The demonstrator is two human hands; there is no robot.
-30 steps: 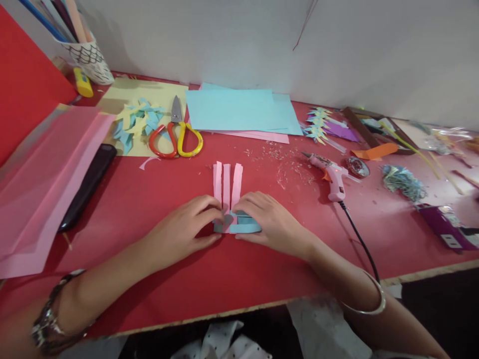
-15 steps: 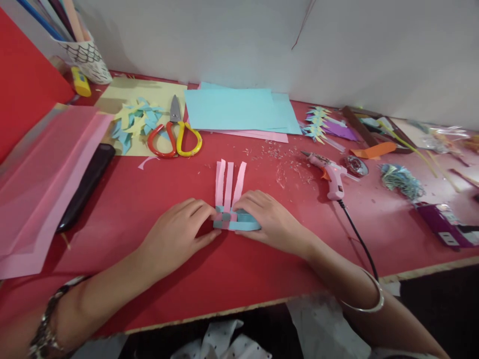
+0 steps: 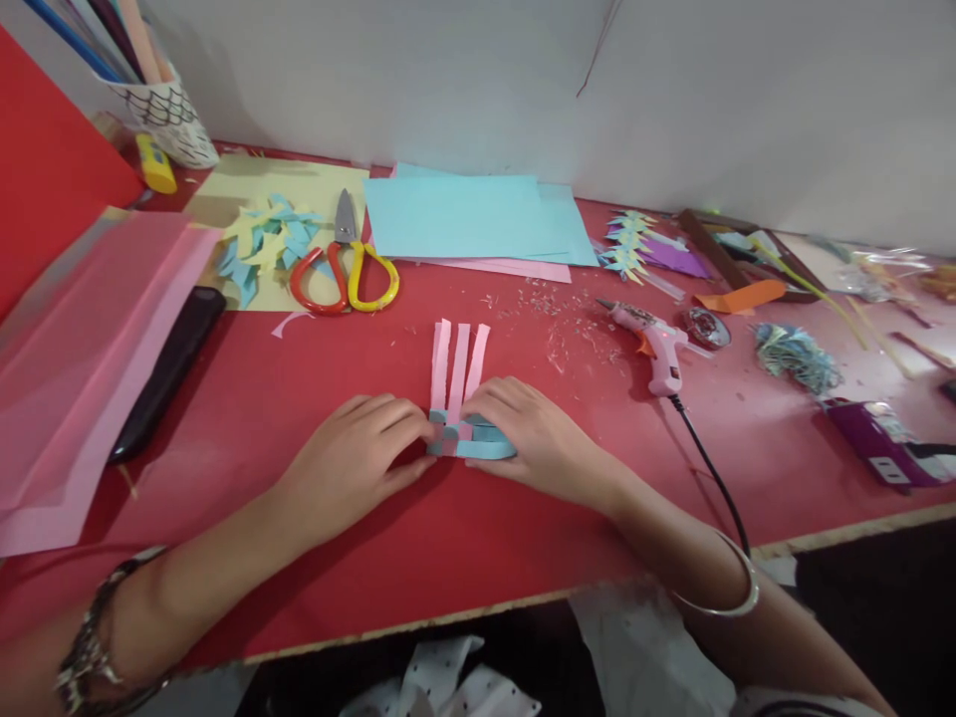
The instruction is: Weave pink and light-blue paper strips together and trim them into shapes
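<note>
Blue and pink paper strips are woven together into a small checkered piece [image 3: 450, 435] that lies flat on the red table. Three pink strips [image 3: 460, 363] stick out of it toward the wall, and blue strips [image 3: 485, 449] run to its right. At the left edge, my left hand [image 3: 365, 446] is closed, its fingertips pinching the weave. My right hand [image 3: 534, 433] has its fingers curled over the blue strips and the right side of the weave, hiding part of them.
Scissors [image 3: 348, 259] lie on yellow paper beside curled paper scraps [image 3: 269, 239]. Blue sheets [image 3: 455, 219] rest by the wall. A pink glue gun [image 3: 653, 344] with a black cord is at the right, near a purple box [image 3: 885, 443]. Pink sheets [image 3: 97, 358] cover the left.
Both hands keep nearly the same hold on the woven strips. The whole view has shifted very slightly; nothing else has visibly moved.
</note>
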